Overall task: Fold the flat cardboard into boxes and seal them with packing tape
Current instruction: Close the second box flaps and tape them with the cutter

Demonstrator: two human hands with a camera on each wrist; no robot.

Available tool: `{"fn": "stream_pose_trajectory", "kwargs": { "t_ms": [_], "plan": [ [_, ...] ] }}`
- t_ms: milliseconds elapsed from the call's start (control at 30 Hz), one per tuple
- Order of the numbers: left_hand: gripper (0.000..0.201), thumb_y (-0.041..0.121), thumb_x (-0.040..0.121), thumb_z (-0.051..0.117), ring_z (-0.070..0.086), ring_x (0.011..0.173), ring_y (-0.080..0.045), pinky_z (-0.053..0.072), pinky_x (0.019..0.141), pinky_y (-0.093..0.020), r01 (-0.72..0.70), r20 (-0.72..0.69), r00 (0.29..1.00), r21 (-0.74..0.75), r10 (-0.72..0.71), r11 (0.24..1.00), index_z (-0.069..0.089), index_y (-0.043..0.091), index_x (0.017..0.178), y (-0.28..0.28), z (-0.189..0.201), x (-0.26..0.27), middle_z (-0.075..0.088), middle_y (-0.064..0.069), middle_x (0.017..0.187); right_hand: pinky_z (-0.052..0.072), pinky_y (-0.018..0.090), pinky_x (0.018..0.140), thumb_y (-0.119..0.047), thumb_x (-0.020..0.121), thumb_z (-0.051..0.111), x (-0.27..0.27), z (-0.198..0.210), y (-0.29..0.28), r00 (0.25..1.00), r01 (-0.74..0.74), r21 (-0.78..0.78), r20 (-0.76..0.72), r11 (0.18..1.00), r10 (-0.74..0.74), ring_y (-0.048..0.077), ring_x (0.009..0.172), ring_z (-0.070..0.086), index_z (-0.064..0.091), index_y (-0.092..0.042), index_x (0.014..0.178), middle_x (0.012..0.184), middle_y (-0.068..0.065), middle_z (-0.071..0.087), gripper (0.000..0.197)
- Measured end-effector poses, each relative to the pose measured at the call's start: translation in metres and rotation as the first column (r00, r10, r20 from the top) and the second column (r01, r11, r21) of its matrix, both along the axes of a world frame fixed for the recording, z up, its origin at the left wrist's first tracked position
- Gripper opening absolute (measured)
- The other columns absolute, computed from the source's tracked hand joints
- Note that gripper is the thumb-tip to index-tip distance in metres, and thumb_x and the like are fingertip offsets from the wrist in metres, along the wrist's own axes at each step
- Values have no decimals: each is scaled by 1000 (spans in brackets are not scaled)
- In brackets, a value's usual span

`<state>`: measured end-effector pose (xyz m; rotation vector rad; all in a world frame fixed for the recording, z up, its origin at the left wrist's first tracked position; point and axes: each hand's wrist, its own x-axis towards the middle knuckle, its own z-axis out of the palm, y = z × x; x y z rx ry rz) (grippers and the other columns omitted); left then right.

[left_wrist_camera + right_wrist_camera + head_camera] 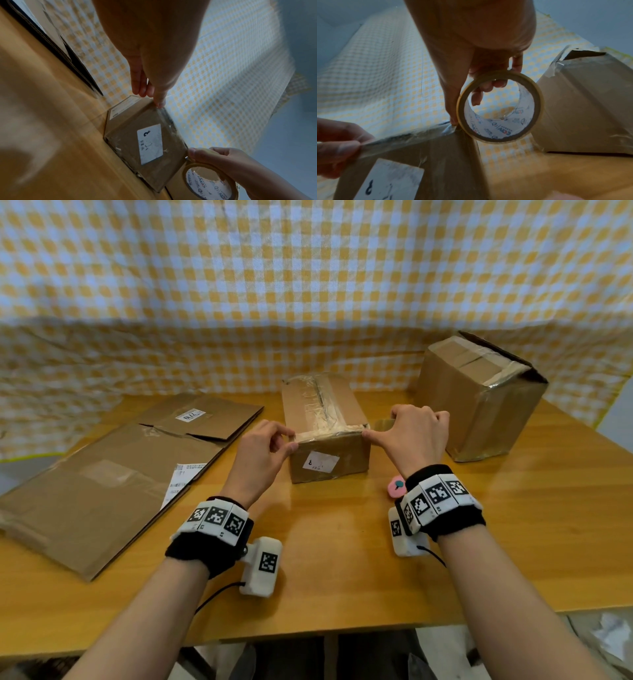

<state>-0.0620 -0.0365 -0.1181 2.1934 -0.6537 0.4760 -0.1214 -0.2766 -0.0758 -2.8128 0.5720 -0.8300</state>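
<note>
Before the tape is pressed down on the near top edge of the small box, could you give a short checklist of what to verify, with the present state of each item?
1. Free end of the tape strip is pinched by the left hand: ok.
2. Tape roll is gripped by the right hand at the box's right corner: ok.
3. Strip spans the near top edge of the small box from corner to corner: ok.
4. Strip is free of wrinkles: not ok, it looks creased near the roll.
5. Top flaps are already closed and taped: ok.
6. Cutter within reach: cannot tell; a pink item lies by the right wrist, unclear what it is.
</note>
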Motion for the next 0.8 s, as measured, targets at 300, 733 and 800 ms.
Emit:
{"fn": "stream_pose_trajectory", "kwargs": {
  "t_ms": [300,733,800],
  "plan": [
    [27,31,79,78,47,133,-14,42,109,-43,71,-151,986,48,-63,996,52,26,81,-1,7,7,58,2,139,36,39,86,-62,81,73,15,-1,-1,998,-59,17,24,998,58,23,81,56,57,-20,77,71,-5,53,44],
    [49,46,61,83,61,94,-27,52,80,-51,89,-135,987,14,-87,996,44,16,66,-16,17,11,64,-6,90,33,39,83,-65,79,72,23,-5,-7,999,-29,11,-21,1000,29,20,78,48,51,-24,66,65,-8,48,49],
    [48,46,61,82,61,96,-29,53,80,-52,101,-142,985,1,-100,995,45,17,66,-15,17,12,64,-7,90,29,37,81,-64,78,74,24,-2,-9,999,-39,48,-35,998,41,20,77,47,47,-23,63,63,-9,45,51]
  ]
}}
